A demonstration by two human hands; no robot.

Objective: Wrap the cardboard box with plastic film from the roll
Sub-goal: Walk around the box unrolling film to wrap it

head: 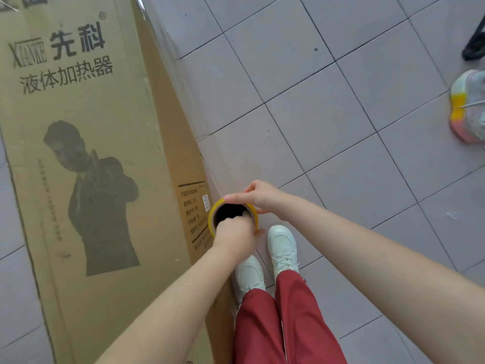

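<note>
Your box [86,158] is brown with black print; roll [232,215] rim yellow; your trousers [278,327] red, shoes [282,245] white; floor tiles [328,114] grey.

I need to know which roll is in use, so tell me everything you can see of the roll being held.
The roll shows end-on: a brown cardboard-looking core with a dark hollow and a yellow rim. It is held beside the cardboard box, above the tiled floor. The left hand has fingers tucked into the hollow from below; the right hand rests over its top edge. Film on it is hard to make out.
</note>
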